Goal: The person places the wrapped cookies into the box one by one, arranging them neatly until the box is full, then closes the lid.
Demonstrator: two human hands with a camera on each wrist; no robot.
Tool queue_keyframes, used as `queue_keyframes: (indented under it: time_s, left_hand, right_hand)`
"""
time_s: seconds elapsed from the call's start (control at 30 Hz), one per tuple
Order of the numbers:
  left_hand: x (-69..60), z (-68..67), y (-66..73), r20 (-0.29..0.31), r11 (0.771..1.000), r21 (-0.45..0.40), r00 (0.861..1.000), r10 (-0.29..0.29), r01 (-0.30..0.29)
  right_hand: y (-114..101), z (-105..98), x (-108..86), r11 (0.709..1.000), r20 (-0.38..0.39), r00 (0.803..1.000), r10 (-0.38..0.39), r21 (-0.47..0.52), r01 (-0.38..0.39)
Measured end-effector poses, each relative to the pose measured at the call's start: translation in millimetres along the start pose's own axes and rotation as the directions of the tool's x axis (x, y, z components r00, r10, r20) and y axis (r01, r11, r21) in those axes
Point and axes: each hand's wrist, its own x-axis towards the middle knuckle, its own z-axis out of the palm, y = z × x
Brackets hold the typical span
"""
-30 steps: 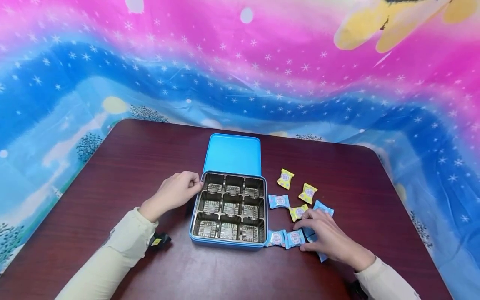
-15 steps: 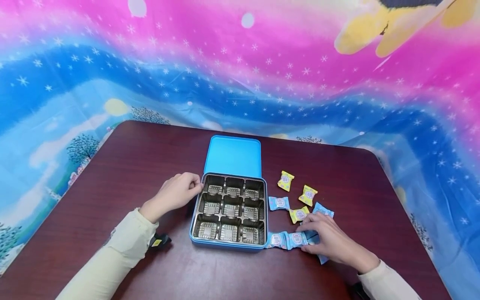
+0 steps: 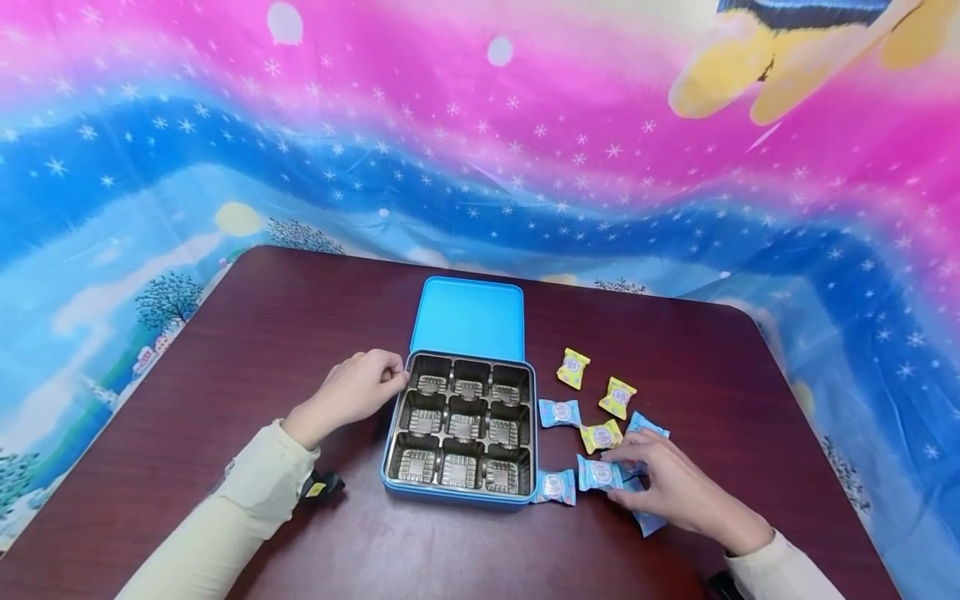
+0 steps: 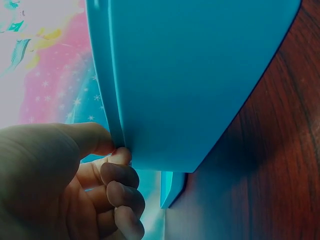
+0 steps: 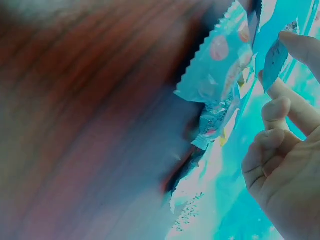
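Note:
A blue tin box [image 3: 457, 500] stands mid-table, lid [image 3: 468, 318] swung back, with a dark nine-compartment tray [image 3: 459, 471] inside. At its far left corner my left hand [image 3: 354, 392] pinches the rim; the left wrist view shows thumb and index finger on the rim, other fingers curled. My right hand [image 3: 671, 483] pinches the right end of a blue wrapped candy [image 3: 598, 473] between thumb and index finger; in the right wrist view the wrapper [image 5: 275, 60] spans the two fingertips. Another blue candy [image 3: 556, 487] lies against the tin's right side.
Three yellow candies [image 3: 573, 368] lie right of the tin, beside a further blue candy [image 3: 559, 412]. More blue candies [image 3: 648, 425] lie around and partly under my right hand. A patterned cloth [image 3: 480, 125] hangs behind the table [image 3: 315, 283].
The blue candy at my right fingertips has come slightly right, parting from the blue candy beside the tin. My left hand stays at the rim. The head view has tilted up slightly.

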Motion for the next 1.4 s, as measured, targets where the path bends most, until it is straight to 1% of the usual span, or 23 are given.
queue_keyframes:
  time_s: [0.2, 0.4, 0.67, 0.87, 1.13, 1.3, 1.4]
  left_hand:
    - [0.2, -0.8, 0.4, -0.007, 1.000, 0.005, 1.000, 0.002, -0.002]
    - [0.2, -0.2, -0.1, -0.008, 1.000, -0.003, 1.000, 0.004, -0.004]
    - [-1.3, 0.1, -1.1, 0.005, 1.000, -0.013, 1.000, -0.010, 0.010]
    - [-0.3, -1.8, -0.6, 0.003, 1.000, -0.012, 1.000, -0.006, 0.006]
    - [0.7, -4.6, 0.3, 0.013, 1.000, -0.021, 1.000, -0.011, 0.012]
    - [0.5, -4.5, 1.1, 0.012, 1.000, -0.021, 1.000, -0.011, 0.011]
    - [0.9, -4.8, 1.5, 0.010, 1.000, -0.021, 1.000, -0.008, 0.008]
  right_hand:
    - [-3.5, -3.5, 2.2, 0.998, 0.006, 0.998, 0.057, 0.041, -0.057]
    - [-7.1, -6.2, 5.9, 0.995, 0.001, 0.996, 0.094, 0.042, -0.094]
    - [-11.2, -7.9, 9.7, 0.999, -0.041, 0.998, 0.052, 0.017, -0.051]
    - [-17.1, -12.6, 13.9, 0.999, -0.098, 0.995, 0.012, -0.042, -0.016]
    - [-25.0, -18.4, 18.8, 0.996, -0.114, 0.994, -0.004, -0.091, -0.007]
    - [-36.1, -20.6, 19.6, 0.993, -0.111, 0.994, 0.011, -0.113, -0.023]
    - [-43.9, -21.3, 21.7, 0.990, -0.130, 0.991, 0.008, -0.136, -0.026]
